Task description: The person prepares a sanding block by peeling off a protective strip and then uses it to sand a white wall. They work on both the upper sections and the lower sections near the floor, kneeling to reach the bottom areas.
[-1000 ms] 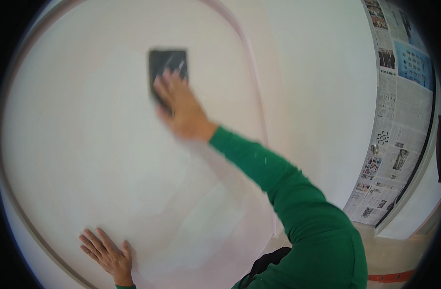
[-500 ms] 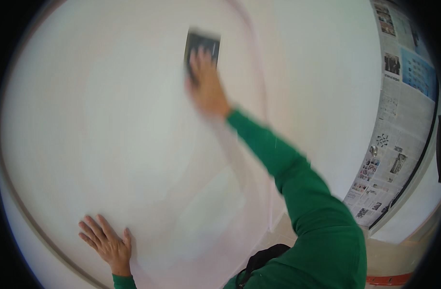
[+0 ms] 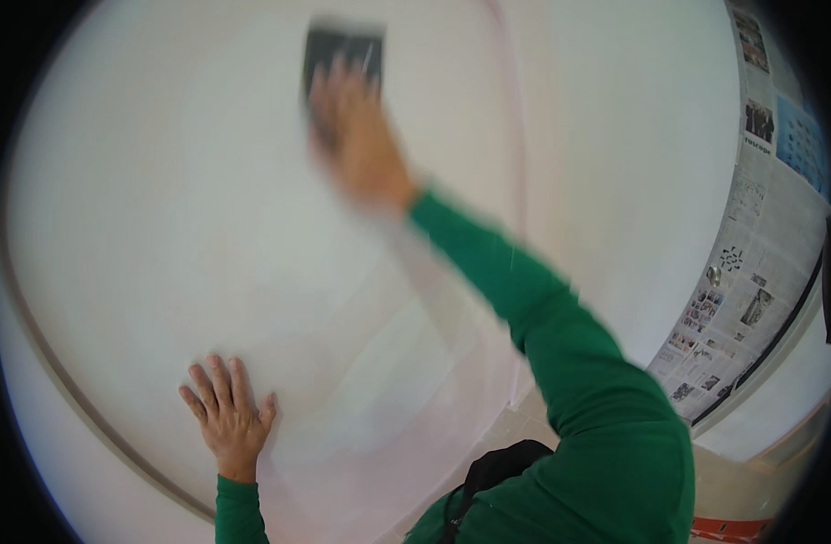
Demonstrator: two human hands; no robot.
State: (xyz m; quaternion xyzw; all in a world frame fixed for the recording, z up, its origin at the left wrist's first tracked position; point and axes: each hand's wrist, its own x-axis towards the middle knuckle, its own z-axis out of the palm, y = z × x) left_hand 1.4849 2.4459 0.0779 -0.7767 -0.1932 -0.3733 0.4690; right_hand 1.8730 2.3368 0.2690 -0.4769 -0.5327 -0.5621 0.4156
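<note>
High on a white wall [image 3: 161, 227], my right hand [image 3: 365, 145] is spread over a dark, flat rectangular sanding block [image 3: 347, 45], pressing it to the surface. Motion blurs the fingers and the block, and the palm hides its lower part. My right arm in a green sleeve reaches up across the wall. Lower down at the left, my left hand [image 3: 229, 422] lies flat against the same wall with fingers spread, holding nothing.
A pinkish vertical line [image 3: 515, 181] marks the wall's right side, perhaps a corner. Newspaper sheets [image 3: 764, 218] cover a door-like panel with a round knob [image 3: 714, 275] at the right. A dark trim strip [image 3: 57, 372] curves along the left. Tiled floor [image 3: 515, 431] shows below.
My right hand and the sanding block have moved up and left along the wall. My left hand sits a little higher and further right in view; the view itself has shifted slightly.
</note>
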